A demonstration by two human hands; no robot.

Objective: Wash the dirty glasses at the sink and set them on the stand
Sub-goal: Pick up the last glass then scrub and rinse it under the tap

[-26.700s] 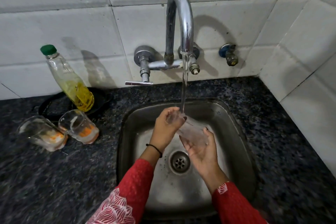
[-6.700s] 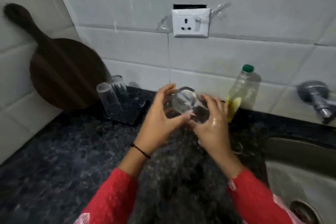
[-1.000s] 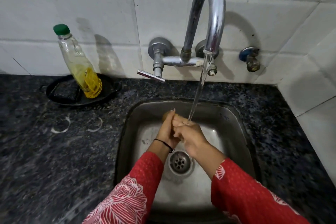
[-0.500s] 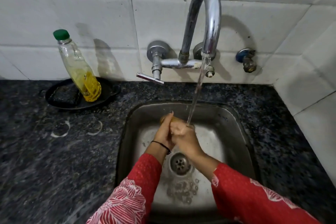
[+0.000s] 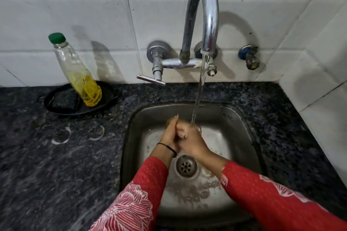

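Note:
Both my hands are pressed together over the steel sink (image 5: 242, 118), just under the running water (image 5: 199, 95). My left hand (image 5: 169, 136) and my right hand (image 5: 192, 141) are wrapped around a glass (image 5: 169, 121). Only a bit of the glass with an orange tint shows above my fingers, and part of its rim shows on the right. The rest of it is hidden by my hands. The stream lands at the top of my right hand. The stand is out of view.
The curved tap (image 5: 203, 15) with a lever handle (image 5: 150, 79) stands on the tiled wall above the sink. On the left, a green-capped bottle of yellow liquid (image 5: 78, 73) leans in a black dish (image 5: 62, 107). Two ring marks (image 5: 62, 137) lie on the dark granite counter. The drain (image 5: 186, 165) is below my wrists.
My hands stay clasped around the glass under the stream, shifting only slightly. Bubbly water has spread around the drain.

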